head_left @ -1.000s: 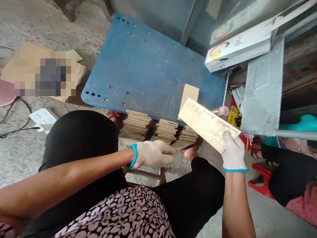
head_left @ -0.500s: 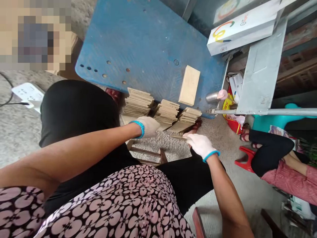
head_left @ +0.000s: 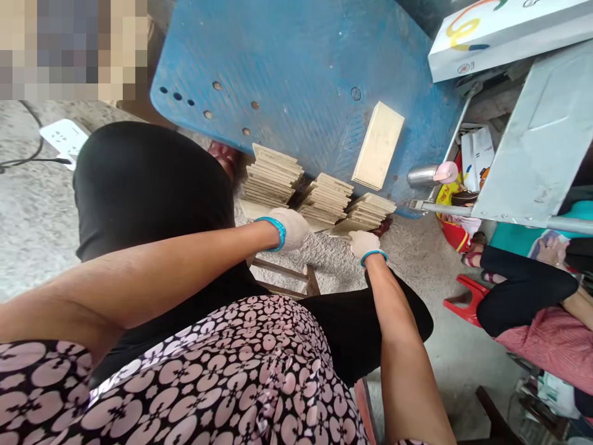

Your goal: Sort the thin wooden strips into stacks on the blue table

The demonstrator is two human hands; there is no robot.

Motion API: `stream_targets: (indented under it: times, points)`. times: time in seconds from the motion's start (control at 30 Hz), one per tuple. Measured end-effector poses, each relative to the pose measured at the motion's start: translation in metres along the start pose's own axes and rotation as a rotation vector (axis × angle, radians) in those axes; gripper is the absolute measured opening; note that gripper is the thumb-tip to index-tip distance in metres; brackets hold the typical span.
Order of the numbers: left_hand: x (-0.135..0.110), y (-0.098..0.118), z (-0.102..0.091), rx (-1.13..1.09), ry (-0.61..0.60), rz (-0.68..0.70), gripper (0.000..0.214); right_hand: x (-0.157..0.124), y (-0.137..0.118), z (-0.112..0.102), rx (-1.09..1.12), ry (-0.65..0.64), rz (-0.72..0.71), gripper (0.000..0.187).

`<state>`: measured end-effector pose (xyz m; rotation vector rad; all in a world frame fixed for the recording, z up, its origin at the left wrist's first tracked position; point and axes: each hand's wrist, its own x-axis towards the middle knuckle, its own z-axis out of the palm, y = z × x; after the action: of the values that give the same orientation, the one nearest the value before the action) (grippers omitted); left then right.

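Three leaning stacks of thin wooden boards stand along the near edge of the blue table: a left stack (head_left: 273, 179), a middle stack (head_left: 325, 198) and a right stack (head_left: 370, 210). My left hand (head_left: 291, 228), in a white glove with a blue cuff, is curled at the near foot of the left and middle stacks; its fingertips are hidden. At the foot of the right stack is my right hand (head_left: 364, 244), gloved alike, closed on the near edge of a thin wooden board (head_left: 341, 228). A neat pile of boards (head_left: 378, 145) lies flat on the tabletop.
The blue table (head_left: 296, 80) has several holes. A steel flask (head_left: 422, 176) with a pink top lies at its right edge. Beyond are a white box (head_left: 504, 43) and a metal frame (head_left: 532, 142). Another person (head_left: 519, 278) sits at right by a red stool (head_left: 467, 300). A power strip (head_left: 65, 139) lies left.
My right hand has moved forward from over the floor to the right stack, bringing the thin wooden board against it. My left hand stays by the stacks. The view has shifted slightly.
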<state>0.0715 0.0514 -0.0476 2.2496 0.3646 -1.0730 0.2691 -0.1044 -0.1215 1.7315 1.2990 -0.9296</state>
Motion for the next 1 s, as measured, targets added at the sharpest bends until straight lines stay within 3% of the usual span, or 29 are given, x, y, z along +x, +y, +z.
stream_targets:
  times: [0.37, 0.77, 0.87, 1.0]
  points:
    - [0.0, 0.001, 0.0, -0.014, -0.02, 0.006, 0.038, -0.006, 0.009, -0.002, 0.034, 0.029, 0.007, 0.031]
    - [-0.004, 0.003, -0.007, 0.018, -0.044, -0.002, 0.037, -0.003, 0.003, 0.002, 0.03, 0.102, 0.042, 0.034]
    - [-0.006, 0.004, -0.008, 0.006, -0.035, 0.001, 0.037, -0.007, 0.006, -0.002, 0.078, 0.168, 0.051, 0.034]
    - [-0.009, 0.006, -0.01, -0.023, -0.023, 0.022, 0.034, -0.015, 0.012, -0.015, 0.285, 0.383, 0.092, 0.038]
